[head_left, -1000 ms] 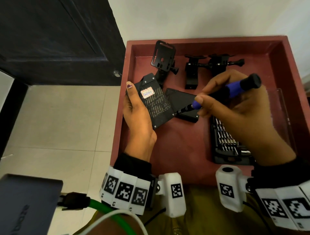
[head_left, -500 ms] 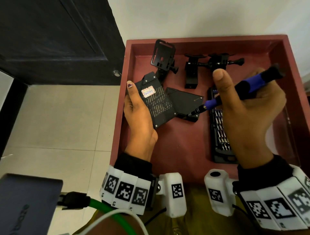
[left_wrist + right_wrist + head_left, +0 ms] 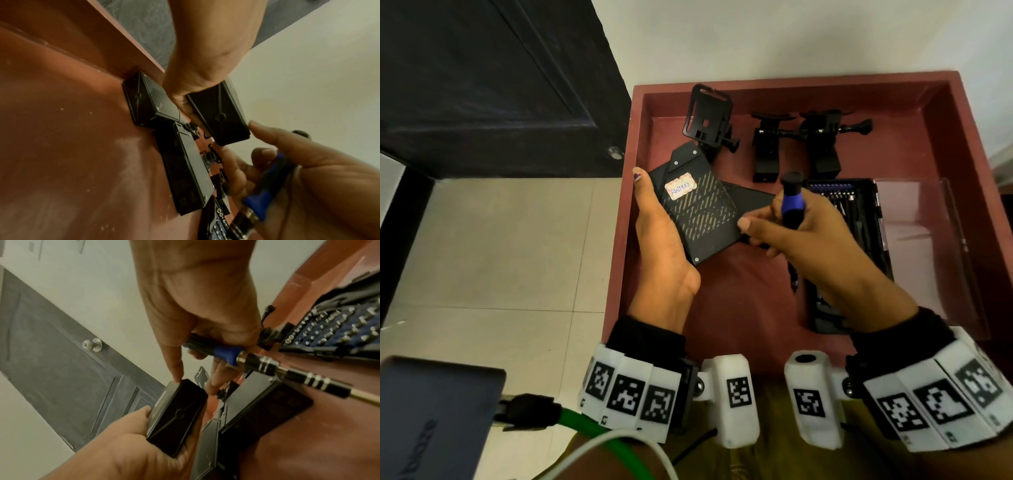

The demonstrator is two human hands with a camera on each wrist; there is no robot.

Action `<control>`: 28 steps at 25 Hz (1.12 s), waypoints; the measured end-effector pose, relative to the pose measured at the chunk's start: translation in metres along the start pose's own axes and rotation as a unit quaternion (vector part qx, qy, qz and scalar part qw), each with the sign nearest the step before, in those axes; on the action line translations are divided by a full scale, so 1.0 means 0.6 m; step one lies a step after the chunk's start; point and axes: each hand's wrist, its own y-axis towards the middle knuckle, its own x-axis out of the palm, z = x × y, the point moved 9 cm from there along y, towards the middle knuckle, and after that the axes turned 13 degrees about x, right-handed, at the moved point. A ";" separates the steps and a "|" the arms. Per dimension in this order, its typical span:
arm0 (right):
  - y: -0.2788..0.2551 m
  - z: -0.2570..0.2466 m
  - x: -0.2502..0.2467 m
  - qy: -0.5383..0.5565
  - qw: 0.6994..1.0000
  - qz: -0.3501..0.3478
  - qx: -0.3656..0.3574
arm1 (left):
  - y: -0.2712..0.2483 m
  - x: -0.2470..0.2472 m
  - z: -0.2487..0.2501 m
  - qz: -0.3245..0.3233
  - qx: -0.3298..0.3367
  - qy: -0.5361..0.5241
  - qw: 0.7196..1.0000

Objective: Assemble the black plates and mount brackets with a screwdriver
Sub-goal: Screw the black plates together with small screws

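Observation:
My left hand [image 3: 664, 236] grips a black perforated plate [image 3: 700, 212] with a white sticker, holding it tilted above the red tray [image 3: 756, 80]. My right hand [image 3: 801, 236] holds a blue-handled screwdriver [image 3: 792, 202], cap up and shaft pointing back toward me. Its thumb touches the plate's right edge. The right wrist view has the screwdriver [image 3: 267, 366] crossing over a second black plate [image 3: 263, 407] that lies on the tray, with the held plate [image 3: 176, 415] in my left palm. From the left wrist, the held plate [image 3: 218, 113] meets the right thumb.
Three black mount brackets [image 3: 710, 116] [image 3: 767, 147] [image 3: 823, 144] stand along the tray's back. An open bit set case [image 3: 866, 222] lies at the right under my right forearm, with a clear lid [image 3: 921, 240] beside it. A dark door [image 3: 482, 85] and tiled floor are to the left.
My right hand turned the screwdriver from tip-left to cap-up, shaft toward me, and moved left until its thumb reached the held plate. The left hand stayed put.

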 end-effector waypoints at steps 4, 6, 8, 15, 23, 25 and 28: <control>-0.001 0.006 0.009 0.037 0.998 -0.046 0.032 | -0.004 0.002 0.005 -0.011 0.006 0.000 1.000; -0.004 0.006 0.013 0.031 0.997 -0.054 0.037 | -0.005 0.002 0.006 -0.015 0.005 0.004 1.000; -0.005 0.006 0.015 0.035 0.997 -0.058 0.042 | -0.006 0.002 0.009 -0.020 0.005 0.015 1.000; -0.001 0.046 0.046 0.055 0.986 -0.103 0.120 | -0.012 -0.012 0.011 -0.058 -0.017 0.076 0.995; 0.008 0.078 0.099 0.073 0.975 -0.142 0.155 | -0.020 -0.051 0.003 -0.085 -0.041 0.154 0.983; 0.005 0.084 0.099 0.035 0.975 -0.144 0.165 | -0.023 -0.064 -0.004 -0.082 -0.067 0.188 0.977; -0.009 0.095 0.103 0.000 0.970 -0.156 0.189 | -0.027 -0.077 0.007 -0.104 -0.055 0.359 0.926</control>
